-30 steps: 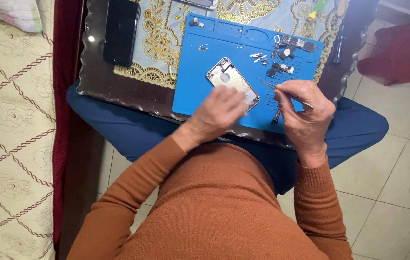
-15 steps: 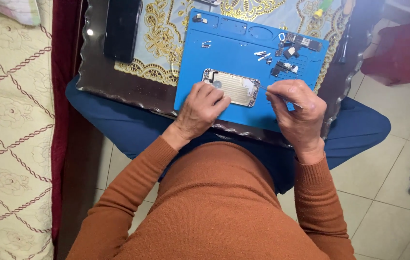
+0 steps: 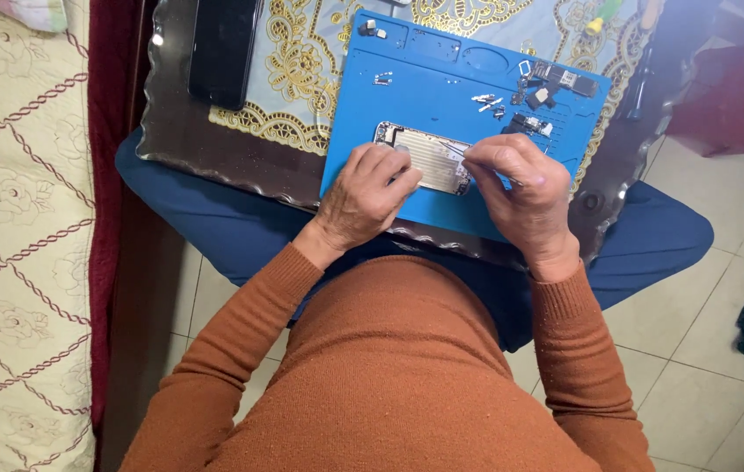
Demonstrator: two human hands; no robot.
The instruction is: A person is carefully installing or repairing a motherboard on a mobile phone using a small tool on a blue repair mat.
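**benchfan:** So where's the opened phone (image 3: 424, 157) sitting relative to the person's hands here? Trying to read the layout.

**solderpaws:** It lies flat on the blue work mat (image 3: 424, 79), right under and between both hands. Its long axis runs left to right across the person's front, tilted a little so the left end is farther from the body. The left hand (image 3: 365, 194) is curled over the near left end with its fingertips pressing down on the shell, so that one is pinning it in place. The right hand (image 3: 521, 188) is at the right end, fingers pinched together around a thin tool (image 3: 452, 150) whose tip reaches left over the phone's insides. Honestly the tool is so slim that its kind can't be made out.

**benchfan:** Which hand's closer then?

**solderpaws:** Both touch or nearly touch it, but the left is planted on it, while the right meets it only through the tool tip. The hands are just apart, the phone's middle showing between them.

**benchfan:** Other stuff around?

**solderpaws:** Small loose parts (image 3: 534, 92) beyond the right hand on the mat's far side, and a dark phone (image 3: 223, 48) well off past the left hand on the patterned gold cloth (image 3: 302, 70).
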